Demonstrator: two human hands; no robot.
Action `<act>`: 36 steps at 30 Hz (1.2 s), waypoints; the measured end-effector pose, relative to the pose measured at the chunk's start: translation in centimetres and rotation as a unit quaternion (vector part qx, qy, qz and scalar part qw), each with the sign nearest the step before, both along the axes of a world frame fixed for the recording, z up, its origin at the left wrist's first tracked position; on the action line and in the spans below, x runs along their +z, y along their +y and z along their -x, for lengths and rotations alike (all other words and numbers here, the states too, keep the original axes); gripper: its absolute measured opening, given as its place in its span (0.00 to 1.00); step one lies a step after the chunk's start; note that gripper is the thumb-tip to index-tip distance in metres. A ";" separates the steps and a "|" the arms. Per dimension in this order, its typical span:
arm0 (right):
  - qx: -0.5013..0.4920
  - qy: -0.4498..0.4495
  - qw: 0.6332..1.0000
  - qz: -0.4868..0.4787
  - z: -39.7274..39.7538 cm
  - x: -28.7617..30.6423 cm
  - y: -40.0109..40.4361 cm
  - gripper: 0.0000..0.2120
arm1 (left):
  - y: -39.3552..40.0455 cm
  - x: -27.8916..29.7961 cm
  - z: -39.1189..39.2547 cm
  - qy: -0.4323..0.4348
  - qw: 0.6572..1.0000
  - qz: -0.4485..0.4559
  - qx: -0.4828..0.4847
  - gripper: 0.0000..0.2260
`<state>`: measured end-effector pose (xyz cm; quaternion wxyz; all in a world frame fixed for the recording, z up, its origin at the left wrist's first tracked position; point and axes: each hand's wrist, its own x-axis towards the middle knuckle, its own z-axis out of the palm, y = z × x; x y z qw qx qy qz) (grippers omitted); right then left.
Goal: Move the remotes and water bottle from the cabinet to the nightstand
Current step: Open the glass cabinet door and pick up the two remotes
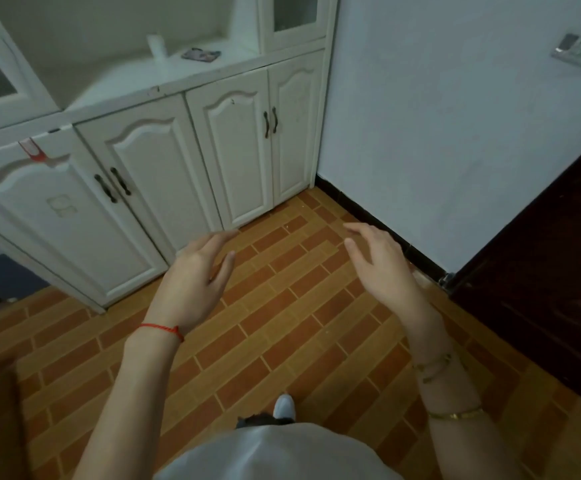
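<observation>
Left hand (192, 282): open and empty, fingers spread and slightly curled, held in the air over the tiled floor (282, 323) in front of the cabinet (164, 168); a red string circles the wrist.
Right hand (379, 265): open and empty too, fingers loosely bent, also above the floor, nearer the white wall; gold bracelets on the forearm.
Water bottle (156, 46): pale and blurred, it stands upright, long axis vertical, on the cabinet's counter (136, 84), well beyond both hands.
Flat dark object (200, 54): lies on the counter just right of the bottle, long axis running left to right; too blurred to identify as a remote.
Cabinet doors: all shut below the counter.
</observation>
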<state>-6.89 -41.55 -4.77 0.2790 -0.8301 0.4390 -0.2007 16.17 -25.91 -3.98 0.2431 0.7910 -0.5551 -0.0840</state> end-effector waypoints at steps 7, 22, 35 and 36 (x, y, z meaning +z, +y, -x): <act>-0.025 -0.003 1.000 0.003 -3.9 -0.2 -7.4 0.18 | -8.7 0.2 -4.3 0.006 1.000 -0.006 -0.026 0.17; -0.009 -0.012 1.000 -0.017 -11.1 -3.3 -29.6 0.18 | -31.0 -1.0 -11.3 0.021 0.999 -0.014 -0.023 0.18; 0.064 -0.015 0.998 0.011 -19.6 -0.2 -50.3 0.18 | -49.0 0.6 -16.6 0.015 0.999 0.011 0.039 0.18; 0.069 -0.013 0.998 0.009 -20.2 -0.4 -51.2 0.18 | -49.6 0.5 -17.0 0.016 0.999 0.009 0.045 0.18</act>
